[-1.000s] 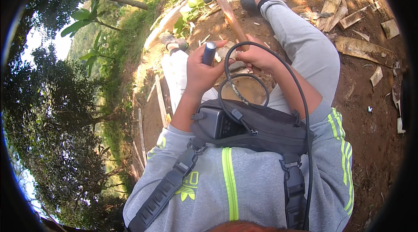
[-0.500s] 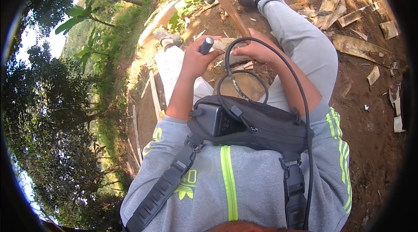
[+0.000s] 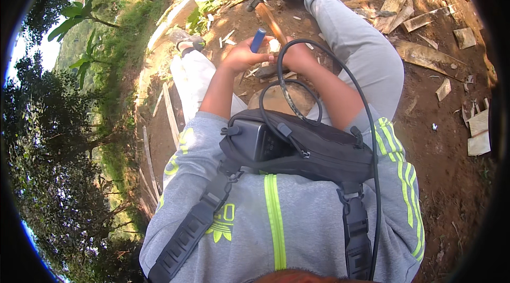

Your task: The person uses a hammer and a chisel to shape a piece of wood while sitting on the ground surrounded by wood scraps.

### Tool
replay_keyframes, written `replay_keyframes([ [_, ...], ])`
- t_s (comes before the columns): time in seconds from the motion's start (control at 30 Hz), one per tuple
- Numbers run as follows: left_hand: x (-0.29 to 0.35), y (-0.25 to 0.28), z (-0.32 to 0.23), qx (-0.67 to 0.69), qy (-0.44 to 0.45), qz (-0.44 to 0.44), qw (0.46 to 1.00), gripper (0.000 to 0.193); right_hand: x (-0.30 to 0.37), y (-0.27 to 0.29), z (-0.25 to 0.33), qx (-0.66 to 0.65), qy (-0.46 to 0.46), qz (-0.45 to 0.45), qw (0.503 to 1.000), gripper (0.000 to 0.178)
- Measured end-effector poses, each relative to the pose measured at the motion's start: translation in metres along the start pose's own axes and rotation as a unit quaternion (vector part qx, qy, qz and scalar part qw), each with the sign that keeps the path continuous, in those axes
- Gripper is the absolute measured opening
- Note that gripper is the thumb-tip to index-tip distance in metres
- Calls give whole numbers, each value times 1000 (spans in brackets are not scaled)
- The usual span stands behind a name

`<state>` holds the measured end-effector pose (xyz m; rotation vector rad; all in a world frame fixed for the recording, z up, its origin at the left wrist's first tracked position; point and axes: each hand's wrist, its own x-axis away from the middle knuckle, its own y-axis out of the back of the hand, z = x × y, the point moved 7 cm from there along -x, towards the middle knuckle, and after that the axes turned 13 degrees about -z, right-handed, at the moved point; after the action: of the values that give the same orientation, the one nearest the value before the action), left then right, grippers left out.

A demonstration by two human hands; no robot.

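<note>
My left hand (image 3: pixel 240 58) is closed around a tool with a blue cylindrical handle (image 3: pixel 258 40) that sticks up above the fingers; its working end is hidden. Close beside it, my right hand (image 3: pixel 300 58) grips the wooden handle of a hammer (image 3: pixel 271 20), whose dark head points away from me. A small pale piece, seemingly wood (image 3: pixel 274 45), shows between the two hands, partly covered by fingers. Below the hands lie a dark flat object (image 3: pixel 265 72) and a round tan surface, perhaps a wood block (image 3: pixel 279 100).
Split wood pieces (image 3: pixel 425 56) and offcuts (image 3: pixel 465 38) lie on the brown soil to the right. A black cable (image 3: pixel 348 73) loops from my waist bag (image 3: pixel 319 153) past the right forearm. Long thin sticks (image 3: pixel 171 113) lie at the left, beside green plants (image 3: pixel 122 44).
My hands have come closer together, the right one moving left with the hammer. The hammer head now sits lower and further left. The blue handle has tilted more upright.
</note>
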<state>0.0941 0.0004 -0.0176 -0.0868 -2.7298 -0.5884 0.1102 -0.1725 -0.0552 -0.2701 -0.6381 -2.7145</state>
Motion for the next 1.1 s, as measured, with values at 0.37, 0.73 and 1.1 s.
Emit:
replay_keyframes([
  [0.37,-10,-17,18,-57,-2,-73,996,61,-12,6,-6,84,-18,-17,996,67],
  [0.73,-7,-17,25,-156,-31,-94,983,59,-27,-2,-27,52,31,-6,998,67],
  [1.1,-11,0,27,8,-34,-119,992,38,-12,22,-4,97,46,16,994,57],
])
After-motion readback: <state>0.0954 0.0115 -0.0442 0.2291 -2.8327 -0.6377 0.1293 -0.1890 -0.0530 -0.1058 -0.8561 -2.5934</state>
